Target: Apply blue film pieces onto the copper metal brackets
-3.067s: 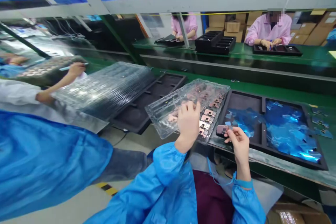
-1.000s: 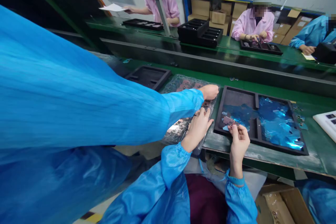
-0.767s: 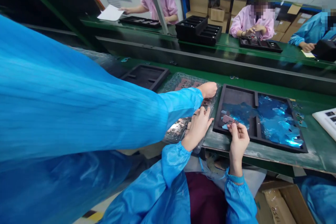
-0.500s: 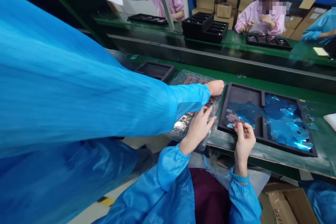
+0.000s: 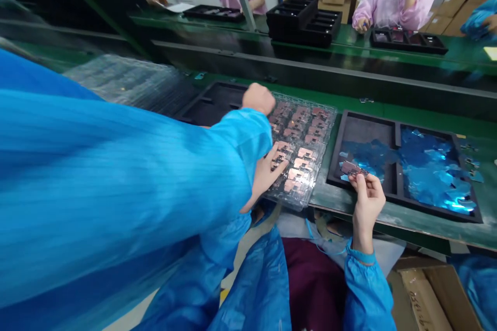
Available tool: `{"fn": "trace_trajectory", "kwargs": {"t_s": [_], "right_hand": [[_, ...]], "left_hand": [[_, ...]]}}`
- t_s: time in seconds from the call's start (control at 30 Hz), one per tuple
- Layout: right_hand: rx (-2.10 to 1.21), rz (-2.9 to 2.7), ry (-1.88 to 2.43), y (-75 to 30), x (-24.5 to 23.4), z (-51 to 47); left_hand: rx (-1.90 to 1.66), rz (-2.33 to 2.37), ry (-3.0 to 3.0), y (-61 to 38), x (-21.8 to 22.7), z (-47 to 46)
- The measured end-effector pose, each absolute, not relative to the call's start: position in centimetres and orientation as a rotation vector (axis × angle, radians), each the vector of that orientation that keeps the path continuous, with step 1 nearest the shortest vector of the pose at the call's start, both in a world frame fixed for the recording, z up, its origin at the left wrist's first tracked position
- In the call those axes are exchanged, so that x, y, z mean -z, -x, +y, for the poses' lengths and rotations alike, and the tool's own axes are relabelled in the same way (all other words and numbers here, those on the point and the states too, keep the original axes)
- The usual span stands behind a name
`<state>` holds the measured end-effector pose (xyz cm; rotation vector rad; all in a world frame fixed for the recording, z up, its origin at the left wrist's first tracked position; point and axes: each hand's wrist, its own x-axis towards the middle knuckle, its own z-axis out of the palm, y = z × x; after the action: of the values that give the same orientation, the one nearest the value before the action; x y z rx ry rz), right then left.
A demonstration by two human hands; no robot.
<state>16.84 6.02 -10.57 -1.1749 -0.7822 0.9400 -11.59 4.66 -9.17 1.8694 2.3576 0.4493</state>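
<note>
My right hand point(image 5: 368, 197) pinches a small flat copper-coloured part point(image 5: 351, 168) between thumb and fingers, above the near left of a black divided tray point(image 5: 396, 186). Thin blue film pieces point(image 5: 430, 170) lie in both compartments of that tray. To the left, my left hand point(image 5: 267, 173) rests with its fingers stretched over a clear plastic tray point(image 5: 323, 150) holding rows of similar copper-coloured parts point(image 5: 301, 163). A co-worker's blue sleeve hides part of my left forearm. The co-worker's closed hand point(image 5: 259, 98) is at the clear tray's far left side.
A co-worker's blue sleeve point(image 5: 155, 165) crosses from the left. Behind the clear tray's left side is another black tray point(image 5: 217, 98), and stacked clear trays point(image 5: 124, 80) stand farther left. A black rail point(image 5: 310, 68) runs behind the green bench. Small parts point(image 5: 471, 160) lie at right.
The co-worker's hand has moved left across the clear tray, uncovering more copper-coloured parts. My left hand has shifted left. My right hand still holds its part over the black tray.
</note>
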Motion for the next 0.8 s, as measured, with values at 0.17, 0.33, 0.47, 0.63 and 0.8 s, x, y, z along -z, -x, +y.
{"fn": "trace_trajectory", "kwargs": {"t_s": [0.17,0.33,0.47,0.63,0.8], "right_hand": [[-0.940,-0.781,1.193,-16.8,10.3,5.9],[-0.943,-0.775,1.195,-16.7,10.2,5.9],[-0.946,-0.770,1.198,-16.7,10.3,5.9],[-0.944,-0.765,1.195,-16.8,10.6,6.1],[-0.939,-0.760,1.194,-16.9,10.7,6.0]], "left_hand": [[-0.288,2.466,-1.879,11.3,9.2,4.6],[-0.298,2.470,-1.885,10.6,9.3,4.1],[-0.294,2.482,-1.860,10.5,9.3,4.5],[-0.301,2.490,-1.865,10.5,9.6,5.0],[-0.310,2.502,-1.845,10.5,9.8,4.7]]}}
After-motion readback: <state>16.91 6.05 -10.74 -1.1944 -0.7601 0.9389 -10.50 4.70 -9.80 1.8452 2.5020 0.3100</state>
